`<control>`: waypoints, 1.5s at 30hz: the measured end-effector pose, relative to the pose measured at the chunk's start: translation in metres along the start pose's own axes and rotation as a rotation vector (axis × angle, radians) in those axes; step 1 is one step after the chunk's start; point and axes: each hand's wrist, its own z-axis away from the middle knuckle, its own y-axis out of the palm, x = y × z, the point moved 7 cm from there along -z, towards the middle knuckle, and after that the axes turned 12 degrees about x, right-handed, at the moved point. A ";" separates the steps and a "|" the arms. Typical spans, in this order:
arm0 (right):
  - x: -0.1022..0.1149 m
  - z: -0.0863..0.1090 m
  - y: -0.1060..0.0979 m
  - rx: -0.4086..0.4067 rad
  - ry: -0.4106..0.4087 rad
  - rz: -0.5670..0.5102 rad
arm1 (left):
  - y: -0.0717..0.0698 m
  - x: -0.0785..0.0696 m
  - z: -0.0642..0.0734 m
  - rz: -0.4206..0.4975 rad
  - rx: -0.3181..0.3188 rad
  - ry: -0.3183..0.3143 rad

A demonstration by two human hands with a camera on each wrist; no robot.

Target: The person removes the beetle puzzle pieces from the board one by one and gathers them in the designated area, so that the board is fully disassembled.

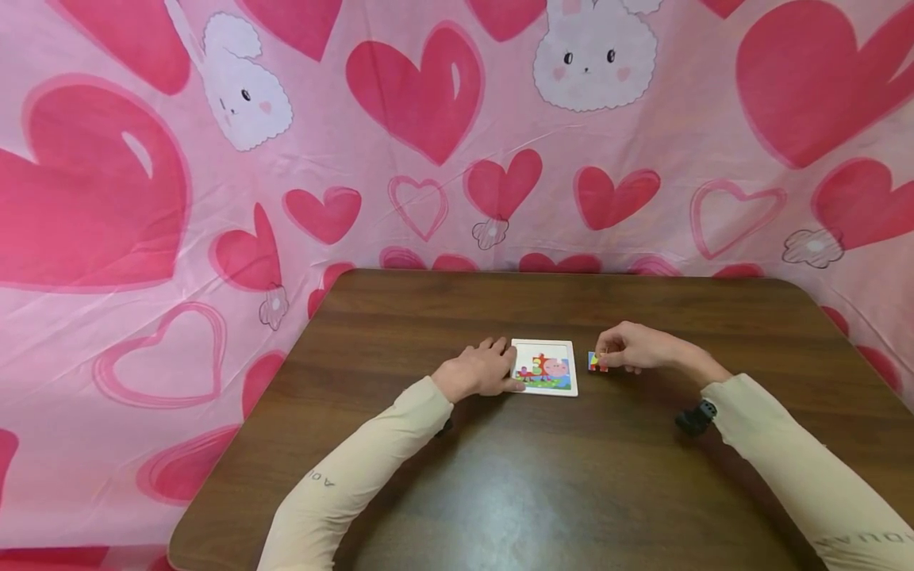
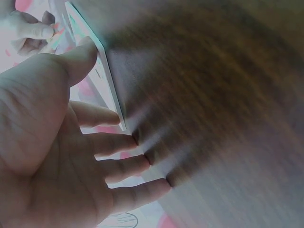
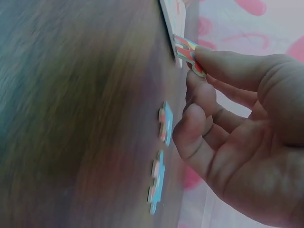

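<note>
A small jigsaw board [image 1: 575, 373] with a white frame lies on the table, and a partly assembled, colourful cartoon picture shows inside it. At its left side my left hand [image 1: 480, 369] rests with fingers spread and fairly straight. The left wrist view has the thumb over the frame's edge and several fingertips on the tabletop. Right of the board, my right hand [image 1: 631, 346] pinches a red, yellow and blue jigsaw piece [image 3: 186, 50] between thumb and fingers. Below that hand in the right wrist view are two loose jigsaw pieces, a nearer one [image 3: 156, 183] and a farther one [image 3: 166, 124].
The brown wooden table [image 1: 457, 309] has rounded corners. Behind it and along its left side hangs a pink cloth [image 1: 443, 214] printed with hearts and rabbits. A dark wrist device [image 1: 696, 417] sits under the right forearm.
</note>
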 end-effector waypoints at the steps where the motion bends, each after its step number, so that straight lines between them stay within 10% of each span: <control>1: -0.002 0.002 0.000 0.006 0.000 0.004 | 0.000 0.000 0.000 -0.002 -0.001 0.000; 21: -0.029 0.014 0.000 -0.018 0.096 -0.083 | -0.001 -0.001 0.001 0.002 -0.004 0.007; 45: -0.004 0.006 -0.003 -0.063 0.027 0.051 | 0.001 0.000 -0.001 -0.016 -0.003 0.015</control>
